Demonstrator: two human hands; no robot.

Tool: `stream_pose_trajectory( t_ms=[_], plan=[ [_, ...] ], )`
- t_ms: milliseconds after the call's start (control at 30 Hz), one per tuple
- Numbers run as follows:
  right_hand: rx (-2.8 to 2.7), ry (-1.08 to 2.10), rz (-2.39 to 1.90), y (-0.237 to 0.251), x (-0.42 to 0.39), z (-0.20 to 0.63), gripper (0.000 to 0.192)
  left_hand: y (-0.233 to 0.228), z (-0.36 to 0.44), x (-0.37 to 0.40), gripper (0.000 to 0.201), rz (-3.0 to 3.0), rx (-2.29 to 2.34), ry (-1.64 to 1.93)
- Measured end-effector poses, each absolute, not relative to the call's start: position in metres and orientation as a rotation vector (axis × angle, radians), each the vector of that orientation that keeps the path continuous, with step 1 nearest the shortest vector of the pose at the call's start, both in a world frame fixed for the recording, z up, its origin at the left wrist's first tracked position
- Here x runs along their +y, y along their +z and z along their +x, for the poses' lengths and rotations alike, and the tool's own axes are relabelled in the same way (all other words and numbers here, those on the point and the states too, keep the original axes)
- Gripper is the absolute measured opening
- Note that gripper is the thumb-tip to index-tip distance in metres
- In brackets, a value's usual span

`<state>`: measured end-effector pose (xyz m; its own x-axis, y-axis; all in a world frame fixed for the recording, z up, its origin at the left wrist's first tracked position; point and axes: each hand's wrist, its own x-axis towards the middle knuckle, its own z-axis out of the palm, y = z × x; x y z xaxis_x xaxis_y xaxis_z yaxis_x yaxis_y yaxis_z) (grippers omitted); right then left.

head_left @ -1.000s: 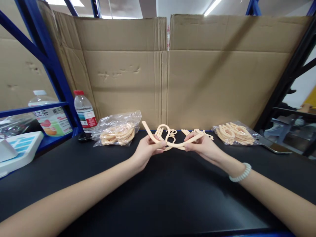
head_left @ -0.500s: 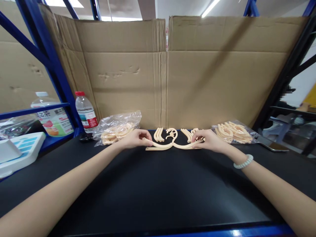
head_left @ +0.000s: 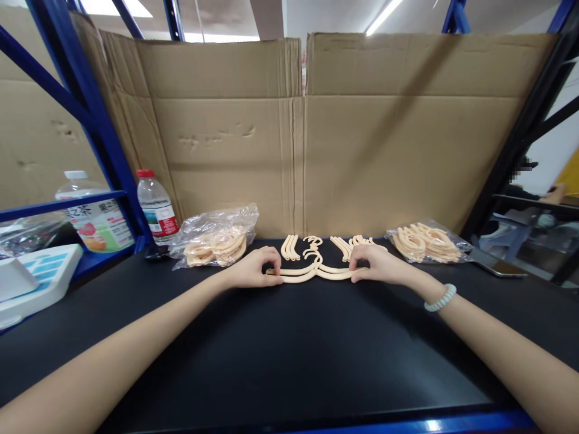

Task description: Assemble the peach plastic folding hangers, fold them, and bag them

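Note:
Two cream plastic clothes hangers lie side by side on the black tabletop, a front hanger (head_left: pixel 296 279) and one just behind it (head_left: pixel 332 269). Their hooks point away from me, close together at the middle. At the left end of the hangers my left hand (head_left: pixel 256 267) has its thumb and fingers closed on the tips. On the other side, my right hand (head_left: pixel 377 264) pinches the right ends. Past them lie loose hooks (head_left: pixel 312 241), a row of curved hanger arms (head_left: pixel 290 248) on the left, and further arms (head_left: pixel 340 248) by my right fingers.
A clear bag of cream parts (head_left: pixel 217 244) sits at left, another bag (head_left: pixel 425 242) at right beside a phone (head_left: pixel 502 267). A red-capped bottle (head_left: pixel 158 211) and a white-and-blue tray (head_left: pixel 40 280) stand left. A cardboard wall (head_left: pixel 407 144) closes the back; a person is partly visible far right.
Both hands have lowered the raised hanger toward me and down, so its arms now lie level with the other hanger. Its hook has tipped from upright to lying backward.

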<state>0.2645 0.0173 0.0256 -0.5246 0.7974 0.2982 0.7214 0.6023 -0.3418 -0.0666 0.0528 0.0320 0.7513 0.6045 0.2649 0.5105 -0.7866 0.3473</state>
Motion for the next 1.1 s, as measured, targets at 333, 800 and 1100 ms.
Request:
stream_pose_trajectory(
  t_ms=[333,800,1100],
  plan=[
    [-2.342,0.336,-1.262,0.024,0.013,0.259,0.023,0.018,-0.060,0.051,0.013,2.660,0.959,0.645],
    [-2.350,0.369,-1.244,0.019,0.016,0.260,0.022,0.015,-0.060,0.051,0.016,2.704,0.890,0.651],
    [-2.335,0.347,-1.254,0.018,0.016,0.259,0.017,0.014,-0.059,0.050,0.016,2.695,0.904,0.676]
  ],
)
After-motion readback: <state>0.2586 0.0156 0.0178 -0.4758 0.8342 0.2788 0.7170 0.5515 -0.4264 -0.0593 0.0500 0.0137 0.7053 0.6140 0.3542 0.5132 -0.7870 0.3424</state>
